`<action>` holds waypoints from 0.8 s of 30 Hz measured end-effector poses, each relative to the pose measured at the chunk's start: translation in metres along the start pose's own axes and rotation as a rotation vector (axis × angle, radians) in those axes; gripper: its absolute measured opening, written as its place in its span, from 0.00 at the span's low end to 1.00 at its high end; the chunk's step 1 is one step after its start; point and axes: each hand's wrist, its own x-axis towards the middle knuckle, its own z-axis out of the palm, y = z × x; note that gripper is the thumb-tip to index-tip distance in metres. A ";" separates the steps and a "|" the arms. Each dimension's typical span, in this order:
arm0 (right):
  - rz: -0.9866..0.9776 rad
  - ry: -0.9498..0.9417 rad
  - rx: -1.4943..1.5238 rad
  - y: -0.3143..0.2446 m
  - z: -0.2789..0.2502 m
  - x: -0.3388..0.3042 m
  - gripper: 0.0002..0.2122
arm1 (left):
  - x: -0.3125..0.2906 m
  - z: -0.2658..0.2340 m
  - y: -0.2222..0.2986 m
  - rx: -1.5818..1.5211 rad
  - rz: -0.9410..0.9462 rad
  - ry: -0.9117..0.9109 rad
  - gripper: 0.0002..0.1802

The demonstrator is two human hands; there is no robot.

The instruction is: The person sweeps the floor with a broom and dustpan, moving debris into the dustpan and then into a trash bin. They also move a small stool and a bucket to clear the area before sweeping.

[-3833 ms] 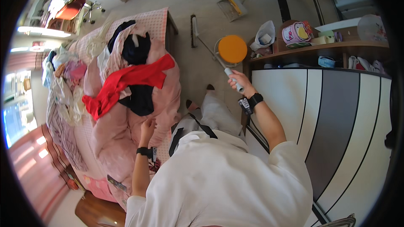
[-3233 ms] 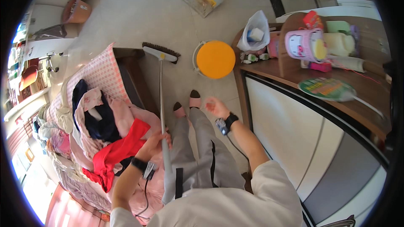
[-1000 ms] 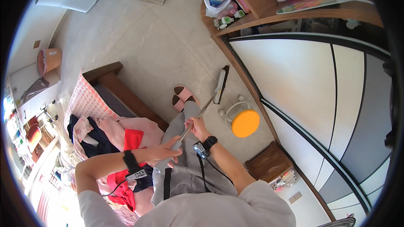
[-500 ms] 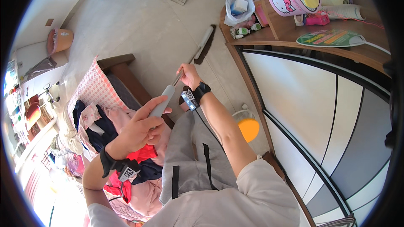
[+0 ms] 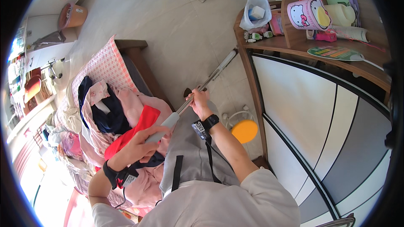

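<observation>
Grey floor (image 5: 168, 29) below, and two hands grip one long pole (image 5: 202, 90): left hand (image 5: 141, 143) low, right hand (image 5: 198, 101) higher up.

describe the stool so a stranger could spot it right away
Start at the big striped wardrobe on the right and look at the floor by its left edge. The small stool stands there beside the person's right forearm: its round orange seat on a white frame is unique here.

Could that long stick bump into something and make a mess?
Maybe. Both hands, the left hand and right hand, hold the long pole, and its far end is close to the wooden shelf. A swing might knock the white bag or the pink cup off.
</observation>
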 end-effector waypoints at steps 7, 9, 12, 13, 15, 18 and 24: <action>0.132 -0.082 -0.036 0.012 0.011 0.042 0.07 | 0.038 -0.027 0.016 0.854 0.548 0.424 0.14; 0.114 -0.170 0.037 0.004 0.033 0.060 0.09 | 0.045 -0.027 0.034 0.958 0.651 0.482 0.12; 0.051 -0.349 0.172 -0.023 0.071 0.089 0.10 | 0.046 -0.020 0.059 1.050 0.774 0.531 0.11; 0.015 -0.334 0.183 -0.034 0.088 0.100 0.09 | 0.048 -0.016 0.065 1.103 0.793 0.559 0.11; -0.036 -0.392 0.199 -0.057 0.112 0.112 0.09 | 0.054 -0.006 0.077 1.193 0.823 0.589 0.12; -0.055 -0.426 0.135 -0.097 0.130 0.110 0.09 | 0.058 0.013 0.089 1.242 0.829 0.589 0.13; -0.100 -0.363 0.038 -0.141 0.129 0.047 0.09 | 0.023 0.055 0.118 1.172 0.754 0.565 0.13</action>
